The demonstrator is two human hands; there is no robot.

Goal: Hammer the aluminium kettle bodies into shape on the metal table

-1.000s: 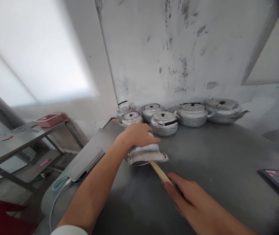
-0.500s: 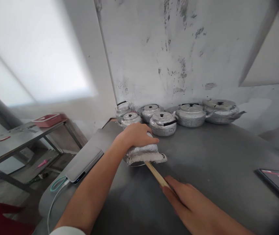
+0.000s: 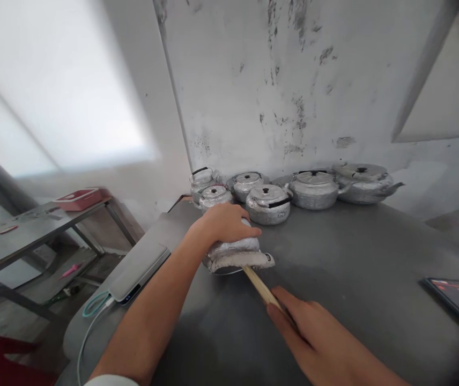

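Straight pale-wood handle [image 3: 259, 284] slid slightly rightward, right hand [image 3: 305, 324] gripped it, left hand [image 3: 230, 221] clasped rounded silvery metal vessel [image 3: 235, 246], above smooth grey counter [image 3: 334, 262].

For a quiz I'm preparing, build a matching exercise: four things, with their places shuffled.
1. pale wooden stick
2. flat grey rectangular device
3. pink rectangular tray
4. round silver metal pot

A. on the grey side table
B. under the left hand
C. close beside the left forearm
D. gripped by the right hand

Pairs: 1-D, 2-C, 3-A, 4-B
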